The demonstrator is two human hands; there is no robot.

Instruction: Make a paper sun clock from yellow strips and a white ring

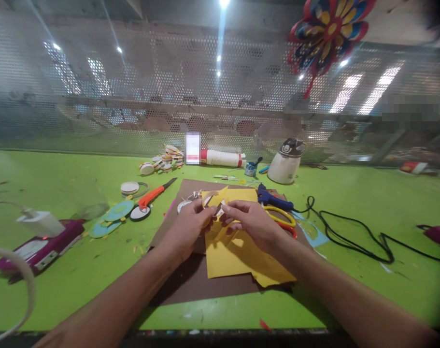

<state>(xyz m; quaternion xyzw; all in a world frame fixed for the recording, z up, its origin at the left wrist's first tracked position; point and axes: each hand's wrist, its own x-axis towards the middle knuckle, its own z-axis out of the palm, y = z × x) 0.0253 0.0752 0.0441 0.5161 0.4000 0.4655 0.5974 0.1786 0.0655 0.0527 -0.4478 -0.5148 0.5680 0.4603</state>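
Note:
Over the middle of the table, my left hand (192, 224) pinches a small paper piece (220, 209) with white and dark parts, thumb against fingers. From the other side my right hand (254, 222) grips the same piece at its edge with thumb and fingertips. Details of the piece are blurred and partly covered by fingers. Beneath both hands lies yellow sheet material (227, 261), on top of a brown sheet (183, 285). A white round piece (184, 207) lies beside my left hand. Scissors (290, 220) with yellow and red handles are partly hidden behind my right hand.
A blue glue gun (276, 199) trails a black cord (350, 217) rightward. An orange-handled knife (154, 194) and blue discs (120, 210) lie left, near a purple power strip (65, 237). At the back stand a white bottle (283, 166), a blue jar (251, 168) and a phone (192, 147).

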